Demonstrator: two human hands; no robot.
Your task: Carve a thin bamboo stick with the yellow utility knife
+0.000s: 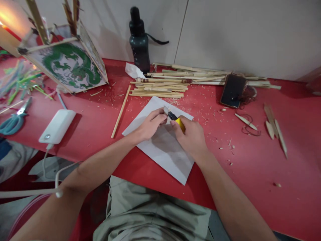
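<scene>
My right hand (192, 137) is closed around a yellow and black utility knife (175, 119), its blade pointing up and left. My left hand (150, 124) is closed in a pinch right at the blade tip, gripping something small that its fingers hide. Both hands hover over a white sheet of paper (163, 154) lying on the red table (263, 160). A single long bamboo stick (121, 111) lies just left of the paper.
A pile of bamboo sticks (175, 83) lies behind the paper, with a dark bottle (138, 40) and a phone (232, 90). A dragon-painted lantern (67, 63), a white power bank (57, 126) and scissors (13, 120) are at left. Shaved bamboo pieces (274, 129) lie at right.
</scene>
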